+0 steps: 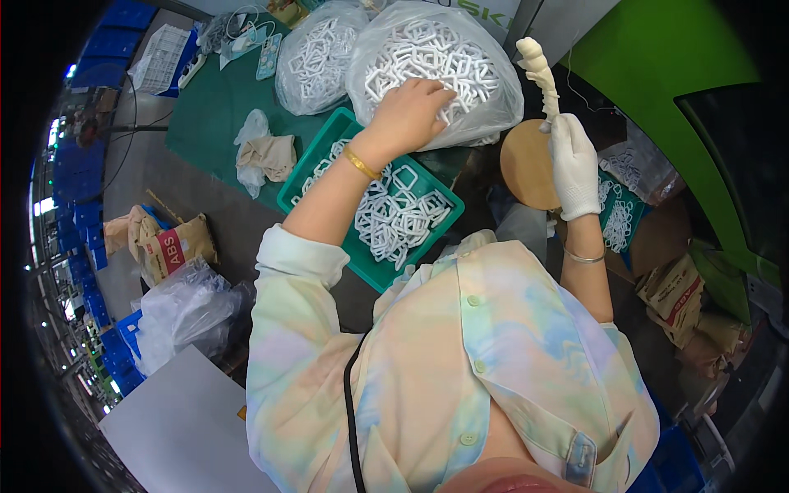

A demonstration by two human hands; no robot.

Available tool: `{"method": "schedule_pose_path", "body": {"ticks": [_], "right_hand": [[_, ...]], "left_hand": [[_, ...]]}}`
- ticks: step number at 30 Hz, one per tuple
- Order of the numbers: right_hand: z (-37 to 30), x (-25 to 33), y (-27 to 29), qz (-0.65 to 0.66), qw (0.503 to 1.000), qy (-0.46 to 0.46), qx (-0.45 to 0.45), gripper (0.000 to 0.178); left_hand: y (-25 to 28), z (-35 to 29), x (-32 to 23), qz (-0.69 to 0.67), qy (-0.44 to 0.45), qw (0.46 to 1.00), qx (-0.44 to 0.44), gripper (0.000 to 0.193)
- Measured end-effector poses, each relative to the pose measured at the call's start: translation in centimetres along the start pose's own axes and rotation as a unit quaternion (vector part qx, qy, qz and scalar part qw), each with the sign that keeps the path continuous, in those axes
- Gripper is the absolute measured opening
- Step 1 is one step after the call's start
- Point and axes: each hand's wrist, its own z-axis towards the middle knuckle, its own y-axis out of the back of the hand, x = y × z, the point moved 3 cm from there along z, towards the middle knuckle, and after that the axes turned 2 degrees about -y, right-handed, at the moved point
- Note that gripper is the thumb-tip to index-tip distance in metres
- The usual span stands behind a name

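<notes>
My bare left hand [412,111] reaches over a big clear plastic bag [503,107] filled with white plastic chain links [427,53]. Its fingers are apart and touch the links near the bag's front; the fingertips are partly hidden, and I see nothing held. Below my left forearm is a green plastic bin [306,177] with a heap of similar white links [394,218]. My right hand [571,156], in a white knit glove, is closed round the lower end of a cream-coloured, lumpy stick [538,70] that points up, above a round wooden disc [526,168].
A second bag of links [316,62] stands on the green table [201,123], with a beige cloth [271,156] nearby. At right are another green bin [620,222] with links and a green machine panel [699,49]. Paper sacks [177,246] and plastic film [193,312] lie at left.
</notes>
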Motion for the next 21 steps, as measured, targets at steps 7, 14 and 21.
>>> {"method": "schedule_pose_path", "body": {"ticks": [7,14,21], "right_hand": [[-0.1,-0.2,0.6,-0.043,0.999,-0.003,-0.011,0.029],[-0.7,0.2,0.1,-0.02,1.0,-0.003,0.0,0.029],[-0.9,0.0,0.6,-0.03,1.0,-0.004,-0.007,0.028]], "left_hand": [[-0.9,3.4,6.9,0.16,0.111,0.979,-0.054,0.036],[-3.8,4.7,3.4,0.12,0.075,0.989,-0.05,0.039],[1.1,0.3,7.2,0.097,0.155,0.983,-0.015,0.04]]}}
